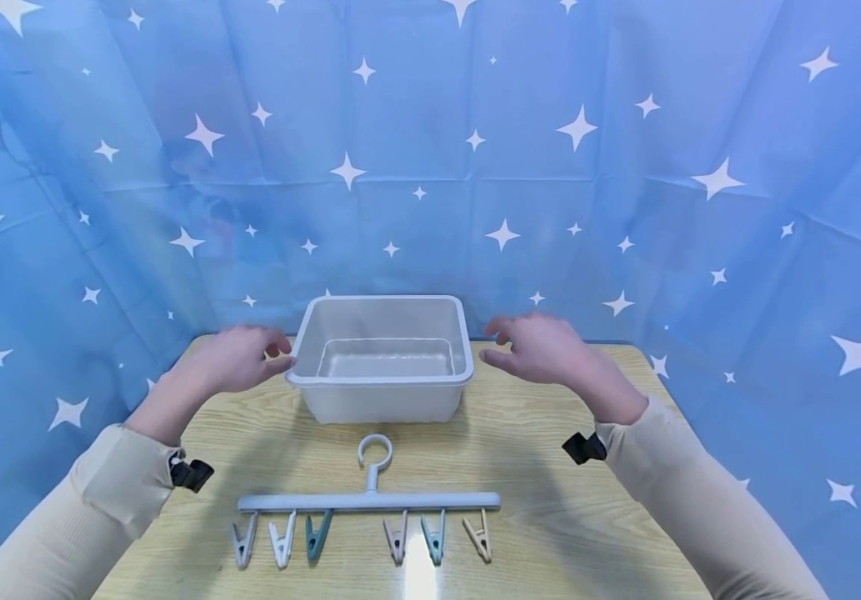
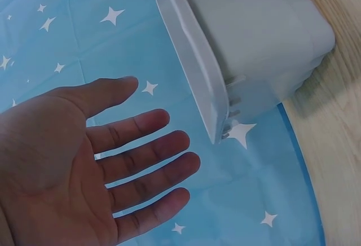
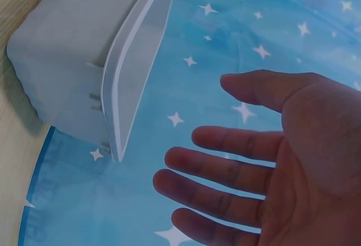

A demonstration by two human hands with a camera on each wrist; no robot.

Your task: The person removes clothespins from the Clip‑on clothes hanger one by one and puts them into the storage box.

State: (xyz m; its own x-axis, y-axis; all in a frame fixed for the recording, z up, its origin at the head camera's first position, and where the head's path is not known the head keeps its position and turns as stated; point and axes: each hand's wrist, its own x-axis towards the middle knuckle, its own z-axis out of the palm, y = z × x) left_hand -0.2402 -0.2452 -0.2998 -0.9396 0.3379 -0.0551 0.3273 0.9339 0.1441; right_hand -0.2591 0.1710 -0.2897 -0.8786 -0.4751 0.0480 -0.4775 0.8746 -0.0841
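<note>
A light grey plastic bin [image 1: 381,400] stands at the back of the wooden table, its inside bare. My left hand [image 1: 238,358] is at its left rim; the left wrist view shows the fingers [image 2: 149,158] spread and apart from the bin. On the other side my right hand [image 1: 538,350] hovers a little off the right rim, with fingers [image 3: 214,170] extended and nothing held. Nearer the front lies a pale blue-grey clip hanger [image 1: 370,501] with its hook toward the bin. Several clothes pegs in grey, white, teal, mauve and beige hang from its bar, such as a teal peg [image 1: 317,535].
The wooden table [image 1: 550,508] has rounded back corners. A blue curtain [image 1: 430,208] with white stars surrounds it at the back and both sides, close behind the bin. Black wrist straps [image 1: 584,447] jut from the sleeves.
</note>
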